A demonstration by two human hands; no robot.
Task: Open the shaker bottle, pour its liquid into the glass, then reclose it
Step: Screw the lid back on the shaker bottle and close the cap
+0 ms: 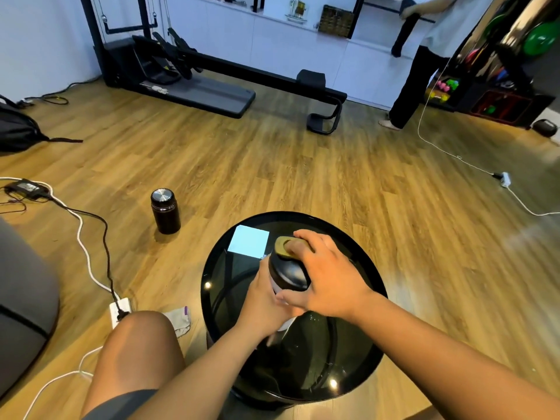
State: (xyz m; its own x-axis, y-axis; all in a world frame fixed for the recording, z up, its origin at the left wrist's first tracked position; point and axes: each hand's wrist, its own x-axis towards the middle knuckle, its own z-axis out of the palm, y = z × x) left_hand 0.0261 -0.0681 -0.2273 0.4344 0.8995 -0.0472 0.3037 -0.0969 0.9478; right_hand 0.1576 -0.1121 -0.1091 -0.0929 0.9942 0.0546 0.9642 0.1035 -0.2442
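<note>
The shaker bottle (286, 272) stands upright on a round black glass table (357, 365). It has a black lid with an olive flip cap and a pale body, mostly hidden by my hands. My left hand (263, 301) wraps around the body from the left. My right hand (325, 275) covers the lid from above, fingers over the olive cap and thumb against the lid's side. The lid sits on the bottle. No glass is visible in this view.
A light blue square (248, 241), either a paper or a reflection, shows on the tabletop behind the bottle. A black thermos (165, 211) stands on the wood floor to the left. Cables and a power strip (119, 310) lie near my knee. A person (424, 56) stands at the far right by exercise equipment.
</note>
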